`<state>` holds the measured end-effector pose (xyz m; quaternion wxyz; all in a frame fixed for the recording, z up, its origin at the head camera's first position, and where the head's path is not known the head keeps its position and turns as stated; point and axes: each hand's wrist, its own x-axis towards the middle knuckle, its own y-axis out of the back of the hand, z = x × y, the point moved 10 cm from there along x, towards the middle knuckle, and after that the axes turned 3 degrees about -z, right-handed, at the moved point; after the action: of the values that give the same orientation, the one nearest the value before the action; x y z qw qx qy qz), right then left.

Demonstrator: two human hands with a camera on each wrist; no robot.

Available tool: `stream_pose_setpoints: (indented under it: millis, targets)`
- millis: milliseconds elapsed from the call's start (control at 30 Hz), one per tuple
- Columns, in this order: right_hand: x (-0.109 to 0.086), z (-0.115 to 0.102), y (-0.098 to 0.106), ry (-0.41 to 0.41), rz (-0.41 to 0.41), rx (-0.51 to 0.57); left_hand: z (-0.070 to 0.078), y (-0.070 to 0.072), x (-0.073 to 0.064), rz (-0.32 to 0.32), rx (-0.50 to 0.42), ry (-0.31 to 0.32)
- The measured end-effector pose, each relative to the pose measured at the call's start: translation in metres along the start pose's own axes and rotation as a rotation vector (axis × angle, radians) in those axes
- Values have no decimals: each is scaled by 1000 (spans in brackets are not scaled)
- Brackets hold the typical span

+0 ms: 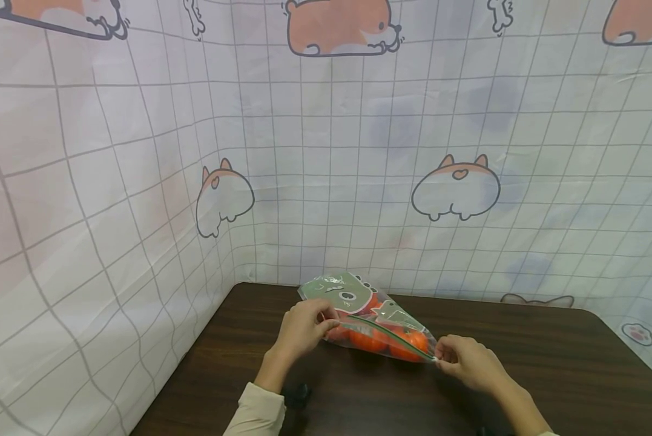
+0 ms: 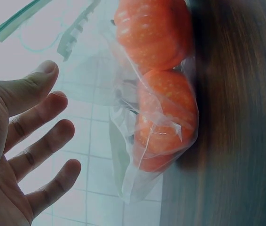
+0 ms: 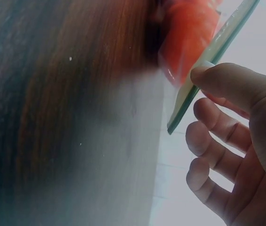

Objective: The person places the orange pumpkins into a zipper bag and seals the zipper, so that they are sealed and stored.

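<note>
A clear zip-top bag point(image 1: 396, 312) with a green cartoon print lies on the dark table, several round, ribbed orange fruits point(image 2: 168, 113) inside it. A green zip strip point(image 1: 388, 333) runs along the bag's near edge. My right hand point(image 1: 470, 363) pinches the right end of this strip between thumb and index finger, the other fingers loosely bent. By the strip's other end is my left hand point(image 1: 304, 330). In the left wrist view its fingers point(image 2: 53, 141) are spread and relaxed beside the bag, with nothing visible between them and the thumb.
The dark wood table point(image 1: 238, 339) reaches back to a white grid-patterned curtain point(image 1: 336, 200) with cartoon dogs, which also hangs along the left and right. A small black object point(image 1: 296, 395) shows beside the left wrist.
</note>
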<state>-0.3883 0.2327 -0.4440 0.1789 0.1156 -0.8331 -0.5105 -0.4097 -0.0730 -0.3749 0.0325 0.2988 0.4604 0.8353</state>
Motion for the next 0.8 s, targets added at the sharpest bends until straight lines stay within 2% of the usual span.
stream_pose_setpoints:
  millis: [800]
  targets:
    - [-3,7,5,-28,-4,-4,-8,5,-1,20,-7,18]
